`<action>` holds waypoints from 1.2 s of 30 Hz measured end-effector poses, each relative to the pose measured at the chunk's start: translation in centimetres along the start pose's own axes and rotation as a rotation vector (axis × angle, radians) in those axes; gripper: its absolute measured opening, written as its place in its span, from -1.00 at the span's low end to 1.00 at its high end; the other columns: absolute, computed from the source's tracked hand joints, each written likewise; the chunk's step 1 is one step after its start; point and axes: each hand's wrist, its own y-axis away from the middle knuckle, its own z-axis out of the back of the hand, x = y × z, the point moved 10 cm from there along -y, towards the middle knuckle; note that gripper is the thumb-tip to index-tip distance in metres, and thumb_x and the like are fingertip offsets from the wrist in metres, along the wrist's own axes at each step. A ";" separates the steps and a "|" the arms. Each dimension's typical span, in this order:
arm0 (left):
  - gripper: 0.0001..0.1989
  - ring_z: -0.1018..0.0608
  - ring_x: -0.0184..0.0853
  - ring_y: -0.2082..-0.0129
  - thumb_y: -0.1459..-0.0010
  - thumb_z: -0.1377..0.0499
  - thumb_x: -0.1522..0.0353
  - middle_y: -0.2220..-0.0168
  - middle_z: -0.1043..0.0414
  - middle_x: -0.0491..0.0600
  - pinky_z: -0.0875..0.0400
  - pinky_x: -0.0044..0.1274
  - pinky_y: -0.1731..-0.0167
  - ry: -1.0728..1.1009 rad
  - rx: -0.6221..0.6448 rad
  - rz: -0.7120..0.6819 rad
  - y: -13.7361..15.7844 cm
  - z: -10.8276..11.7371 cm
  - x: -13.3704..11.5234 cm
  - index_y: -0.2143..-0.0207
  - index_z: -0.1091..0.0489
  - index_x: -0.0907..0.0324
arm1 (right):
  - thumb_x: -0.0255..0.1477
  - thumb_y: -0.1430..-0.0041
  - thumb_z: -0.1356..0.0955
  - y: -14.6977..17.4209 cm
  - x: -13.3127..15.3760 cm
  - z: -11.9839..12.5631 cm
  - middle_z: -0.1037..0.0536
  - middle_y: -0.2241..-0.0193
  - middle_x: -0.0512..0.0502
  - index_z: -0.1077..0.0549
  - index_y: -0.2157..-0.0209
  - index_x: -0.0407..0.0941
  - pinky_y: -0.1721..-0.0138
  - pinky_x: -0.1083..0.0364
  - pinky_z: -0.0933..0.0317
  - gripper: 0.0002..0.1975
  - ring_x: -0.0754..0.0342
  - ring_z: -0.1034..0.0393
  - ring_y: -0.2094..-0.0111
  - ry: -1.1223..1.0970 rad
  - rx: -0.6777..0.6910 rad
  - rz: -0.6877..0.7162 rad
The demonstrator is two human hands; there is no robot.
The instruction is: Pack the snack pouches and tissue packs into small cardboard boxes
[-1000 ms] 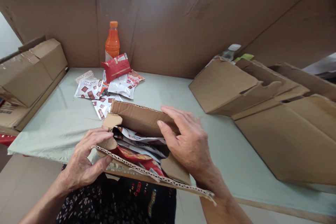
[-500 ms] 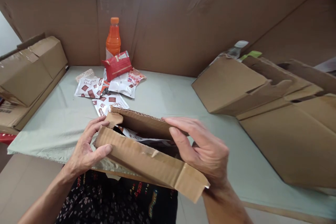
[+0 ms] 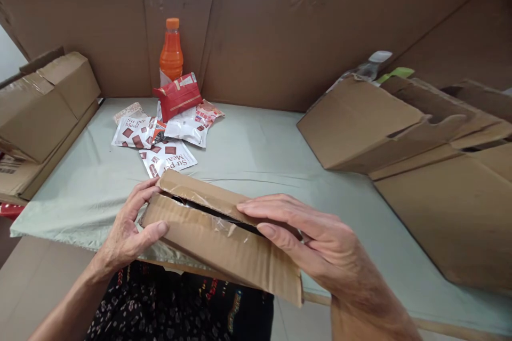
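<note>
A small cardboard box (image 3: 224,256) tilts at the table's front edge, between my two hands. My left hand (image 3: 130,224) is closed around its left end, thumb on the front panel and fingers behind. Over the right part, my right hand (image 3: 304,240) has its fingers together on the top flap (image 3: 200,192) and its thumb at the slot. Only a narrow dark gap shows between flap and front panel, so the contents are hidden. Just behind the box lie white Su-per Meal packets (image 3: 170,157), with a red packet (image 3: 180,97) on the pile.
An orange drink bottle (image 3: 172,53) stands behind the packets, against a tall cardboard wall (image 3: 256,32). Cardboard boxes (image 3: 48,101) are stacked at the left. Larger boxes (image 3: 360,122) stand at the right, with a clear bottle (image 3: 372,65) poking out. A pale green cloth (image 3: 256,138) covers the table.
The box's top flap has been folded down over the opening, covering the white packet seen inside. The right side flap has gone in, and my right hand has shifted slightly with it.
</note>
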 end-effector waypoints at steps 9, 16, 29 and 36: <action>-0.42 -0.44 -0.04 -0.20 -0.25 -0.25 0.08 -0.28 -0.34 0.00 -0.35 -0.17 -0.22 0.060 -0.036 0.067 0.1 -0.2 0.8 -0.28 -0.27 -0.12 | -0.58 -0.28 -0.37 0.1 0.4 -0.1 -0.70 0.21 -0.05 -0.58 0.09 -0.01 0.16 0.03 -0.51 -0.74 0.01 -0.60 0.15 0.038 -0.009 0.039; -0.48 -0.30 -0.04 -0.32 -0.33 -0.19 0.15 -0.34 -0.23 -0.01 -0.17 -0.14 -0.34 0.031 -0.044 -0.007 0.4 -0.4 0.0 -0.31 -0.24 -0.16 | -0.61 -0.29 -0.36 0.7 1.7 -0.7 -0.68 0.12 -0.08 -0.53 0.00 -0.03 0.07 -0.01 -0.49 -0.69 0.00 -0.57 0.07 0.174 -0.009 0.111; -0.62 -0.25 -0.02 -0.36 -0.39 -0.10 0.21 -0.39 -0.09 0.02 -0.25 -0.12 -0.29 -0.130 0.030 -0.094 0.3 -0.8 -1.0 -0.22 -0.33 -0.11 | -0.45 -0.38 -0.33 1.4 3.7 -2.3 -0.60 -0.03 -0.18 -0.48 -0.09 -0.13 -0.05 -0.07 -0.38 -0.72 -0.04 -0.46 -0.07 0.432 0.073 0.151; -0.62 -0.26 0.02 -0.36 -0.37 -0.10 0.16 -0.36 -0.14 0.07 -0.23 -0.09 -0.29 -0.107 0.015 -0.075 0.3 -0.9 -0.6 -0.18 -0.36 -0.04 | -0.47 -0.37 -0.32 2.0 3.9 -2.5 -0.58 -0.07 -0.21 -0.44 -0.15 -0.15 -0.12 -0.10 -0.34 -0.66 -0.07 -0.41 -0.15 0.426 0.045 0.167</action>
